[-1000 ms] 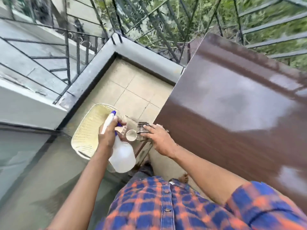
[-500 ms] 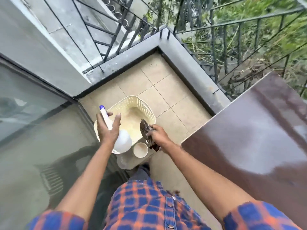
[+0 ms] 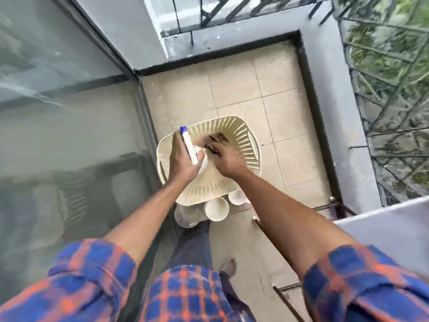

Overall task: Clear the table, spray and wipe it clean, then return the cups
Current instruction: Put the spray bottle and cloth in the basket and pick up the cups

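Note:
A cream slotted basket (image 3: 246, 145) sits on the tiled floor below me. Over its left half, my left hand (image 3: 180, 159) grips a white spray bottle (image 3: 190, 147) with a blue tip. My right hand (image 3: 226, 159) reaches into the basket with a dark cloth (image 3: 214, 141) under its fingers; motion blur hides how firmly the fingers hold it. Three white cups stand just in front of the basket: one (image 3: 217, 209) in the middle, one (image 3: 235, 197) to its right, one (image 3: 185, 217) to its left. A corner of the table (image 3: 394, 221) shows at the right edge.
A glass door (image 3: 69, 135) runs along the left. A grey parapet (image 3: 329, 89) with a metal railing (image 3: 383, 101) bounds the balcony at the back and right. Table legs (image 3: 285, 298) cross the floor (image 3: 243, 94) at lower right. My bare foot (image 3: 228, 266) stands below the cups.
My view swung left and down, so the table slid almost out of frame. Both hands moved over the basket; the right hand carried the cloth down into it.

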Demonstrator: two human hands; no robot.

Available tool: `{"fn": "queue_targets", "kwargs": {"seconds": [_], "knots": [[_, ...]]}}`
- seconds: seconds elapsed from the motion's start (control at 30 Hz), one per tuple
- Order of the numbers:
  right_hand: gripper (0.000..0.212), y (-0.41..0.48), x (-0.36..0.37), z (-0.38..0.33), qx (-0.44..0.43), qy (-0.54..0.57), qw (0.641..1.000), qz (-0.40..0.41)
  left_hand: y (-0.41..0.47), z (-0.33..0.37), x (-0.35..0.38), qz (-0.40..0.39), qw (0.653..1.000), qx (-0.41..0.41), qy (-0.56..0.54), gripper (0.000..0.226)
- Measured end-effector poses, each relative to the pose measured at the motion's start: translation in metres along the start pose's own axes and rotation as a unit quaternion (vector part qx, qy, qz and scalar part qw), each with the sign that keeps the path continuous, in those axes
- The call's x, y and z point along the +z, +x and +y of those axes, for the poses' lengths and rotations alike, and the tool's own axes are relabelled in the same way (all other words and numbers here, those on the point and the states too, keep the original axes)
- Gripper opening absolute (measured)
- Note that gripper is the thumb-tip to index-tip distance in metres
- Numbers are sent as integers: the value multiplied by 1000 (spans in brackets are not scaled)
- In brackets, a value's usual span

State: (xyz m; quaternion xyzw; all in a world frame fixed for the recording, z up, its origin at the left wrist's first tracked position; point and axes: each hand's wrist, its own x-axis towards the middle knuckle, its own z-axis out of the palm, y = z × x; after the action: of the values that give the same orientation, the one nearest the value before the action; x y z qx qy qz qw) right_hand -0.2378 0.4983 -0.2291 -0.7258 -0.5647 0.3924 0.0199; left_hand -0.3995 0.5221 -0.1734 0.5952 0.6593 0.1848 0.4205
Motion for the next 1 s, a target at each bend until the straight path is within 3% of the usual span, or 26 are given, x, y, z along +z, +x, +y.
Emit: {"fn": "queue_targets", "kwargs": {"seconds": [0.1,0.2,0.33,0.5,0.7,0.77,0.87,1.0], "knots": [[48,-9,-5,-9,48,-13,993,-111,-1,-12,5,-24,999,16,47,71],[38,-18,-8,-10,62,11,990,-128,-10,-20,4,-37,995,52,74,77],[37,-40,-26,-11,108,126,982,-85,-29,-23,-1,-24,991,84,98,84],[31,-84,-48,-2,82,229,969,32,-59,-28,-10,-7,996,28,79,99],[20,-154,-45,25,138,288,941,114,-119,-16,-12,90,995,20,46,64],[23,-176,-37,35,166,283,938,114,-144,-14,-6,90,994,34,48,46],[39,-194,-15,49,201,262,943,40,-177,-22,12,31,993,71,90,32],[63,-191,10,58,192,180,965,-3,-198,-41,41,-65,983,39,168,58]]}}
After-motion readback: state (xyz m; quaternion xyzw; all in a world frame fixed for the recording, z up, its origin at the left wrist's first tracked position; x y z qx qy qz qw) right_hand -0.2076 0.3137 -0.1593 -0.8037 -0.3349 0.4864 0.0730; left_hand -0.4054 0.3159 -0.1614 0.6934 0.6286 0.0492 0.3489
